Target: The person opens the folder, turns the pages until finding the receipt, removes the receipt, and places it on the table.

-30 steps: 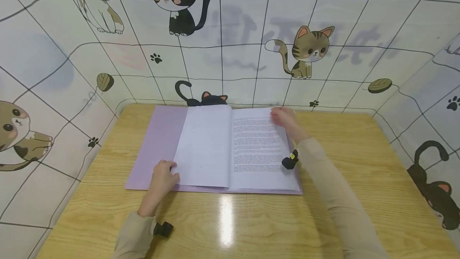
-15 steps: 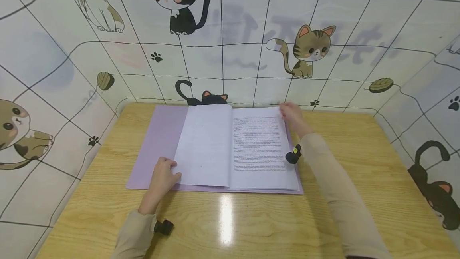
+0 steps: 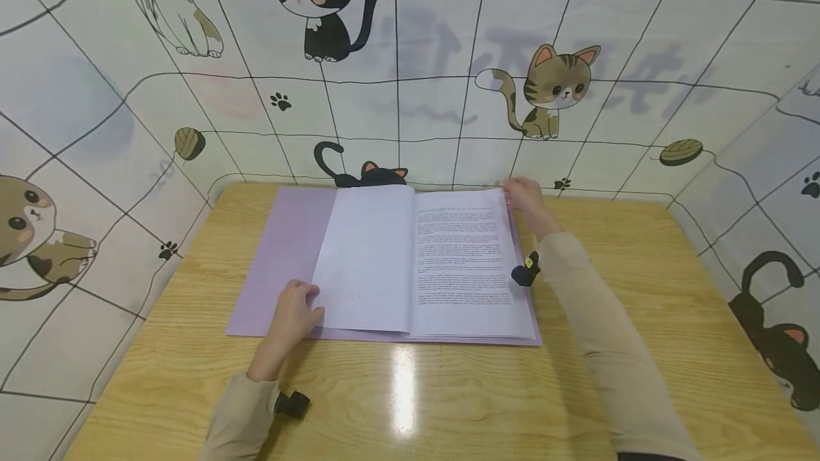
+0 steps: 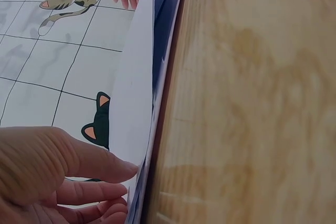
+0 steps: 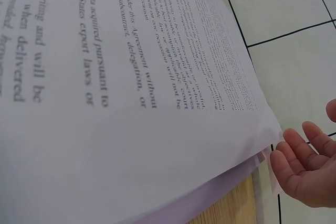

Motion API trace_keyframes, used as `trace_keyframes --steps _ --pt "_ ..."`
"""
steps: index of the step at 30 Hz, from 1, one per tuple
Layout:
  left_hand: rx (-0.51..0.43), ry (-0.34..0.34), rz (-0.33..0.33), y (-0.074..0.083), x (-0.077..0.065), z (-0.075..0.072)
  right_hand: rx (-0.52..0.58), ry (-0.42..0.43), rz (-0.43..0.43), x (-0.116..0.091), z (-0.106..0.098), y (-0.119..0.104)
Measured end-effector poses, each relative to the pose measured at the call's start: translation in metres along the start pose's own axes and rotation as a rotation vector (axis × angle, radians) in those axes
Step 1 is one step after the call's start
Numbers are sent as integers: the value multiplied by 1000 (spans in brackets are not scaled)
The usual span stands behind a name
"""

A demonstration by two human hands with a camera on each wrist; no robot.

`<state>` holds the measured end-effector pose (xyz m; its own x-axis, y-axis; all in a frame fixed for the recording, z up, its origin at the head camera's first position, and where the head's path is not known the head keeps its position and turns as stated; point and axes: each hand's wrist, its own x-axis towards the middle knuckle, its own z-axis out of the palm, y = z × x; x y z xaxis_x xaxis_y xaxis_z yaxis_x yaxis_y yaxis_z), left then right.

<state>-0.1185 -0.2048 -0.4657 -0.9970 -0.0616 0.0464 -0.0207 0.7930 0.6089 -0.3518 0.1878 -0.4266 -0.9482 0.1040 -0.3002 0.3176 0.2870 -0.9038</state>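
The table point(image 3: 346, 404) has light yellow wood with long grain lines, and a bright reflection point(image 3: 403, 397) lies on its front part. Behind and at both sides stand white walls point(image 3: 435, 112) with black grid lines, where one sees cartoon cats point(image 3: 554, 91), paw prints point(image 3: 280, 101) and yarn balls point(image 3: 189, 144). Faint bluish characters point(image 3: 653, 77) also show on the back wall, but I cannot read them.

On the table, towards its far edge, lies an open lilac folder point(image 3: 269, 262) with a left page point(image 3: 365, 262) and a right page point(image 3: 474, 255). The right page carries printed paragraphs; from the right wrist one can read "United States export laws or", "acquired pursuant to" and "under this Agreement without". Other lines are too blurred.

The left hand point(image 3: 293, 319) touches the outer edge of the left page near its lower corner, its fingers relaxed. The right hand point(image 3: 525, 201) is loose, at the top outer corner of the right page; I cannot tell whether it touches the paper.
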Motion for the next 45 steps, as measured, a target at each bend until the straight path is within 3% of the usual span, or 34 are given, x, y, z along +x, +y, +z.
trace_keyframes --steps 26,36,45 --pt "-99 37 59 -12 -1 1 -18 -4 39 -4 2 3" --pt "-126 49 83 -16 0 1 -39 -155 30 -9 -3 13" --pt "-118 41 75 -17 1 2 -57 -261 -28 -29 -6 14"
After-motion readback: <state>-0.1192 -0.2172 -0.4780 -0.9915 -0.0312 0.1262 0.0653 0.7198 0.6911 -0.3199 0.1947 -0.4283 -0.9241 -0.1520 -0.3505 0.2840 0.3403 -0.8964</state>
